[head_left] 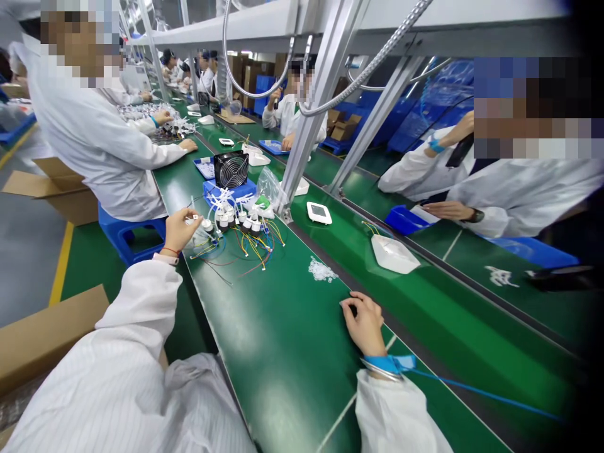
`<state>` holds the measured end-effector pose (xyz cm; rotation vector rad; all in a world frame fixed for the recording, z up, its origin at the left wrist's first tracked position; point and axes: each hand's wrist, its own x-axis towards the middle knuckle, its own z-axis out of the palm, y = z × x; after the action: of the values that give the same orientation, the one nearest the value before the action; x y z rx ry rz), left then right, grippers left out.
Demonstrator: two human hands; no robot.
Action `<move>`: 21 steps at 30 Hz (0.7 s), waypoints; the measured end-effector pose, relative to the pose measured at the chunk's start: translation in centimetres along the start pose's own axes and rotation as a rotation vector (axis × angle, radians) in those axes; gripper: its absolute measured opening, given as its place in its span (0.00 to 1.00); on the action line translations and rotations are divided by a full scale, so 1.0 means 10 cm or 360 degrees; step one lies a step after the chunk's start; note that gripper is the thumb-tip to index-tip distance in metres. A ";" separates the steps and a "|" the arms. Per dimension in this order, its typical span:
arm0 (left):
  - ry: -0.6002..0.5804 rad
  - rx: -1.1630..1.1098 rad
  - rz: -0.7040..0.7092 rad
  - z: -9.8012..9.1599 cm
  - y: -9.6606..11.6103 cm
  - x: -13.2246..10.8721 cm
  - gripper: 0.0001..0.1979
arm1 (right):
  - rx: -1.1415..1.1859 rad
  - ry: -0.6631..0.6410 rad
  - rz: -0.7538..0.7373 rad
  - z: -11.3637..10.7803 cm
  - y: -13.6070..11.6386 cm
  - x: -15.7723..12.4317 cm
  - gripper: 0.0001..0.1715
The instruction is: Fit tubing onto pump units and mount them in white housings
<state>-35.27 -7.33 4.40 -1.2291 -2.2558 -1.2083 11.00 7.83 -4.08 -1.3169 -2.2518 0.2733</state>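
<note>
My left hand is closed in a pinch on a small white part, held over the near edge of the green bench. Right beside it lies a pile of white round components with coloured wires and small plugs. Farther along the bench, my right hand has thumb and forefinger pinched together above the surface. Something tiny and pale may be at those fingertips, too small to name. A blue strap circles that wrist. Between the hands sits a heap of small clear pieces.
Behind the components, a black fan stands on a blue bin. A metal post rises from the bench. White-framed device and white housing lie on the green belt. Co-workers sit opposite and to the left; cardboard boxes stand on the floor.
</note>
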 end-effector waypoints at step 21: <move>-0.1714 -0.1715 0.1397 -0.44 2.54 -1.19 0.10 | 0.0290 0.0186 -0.0142 -0.13 -0.03 -0.21 0.09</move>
<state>-8.54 -10.22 13.44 -3.3653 -0.8323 -1.5108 12.28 5.78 -3.58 -1.1062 -2.1266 0.3515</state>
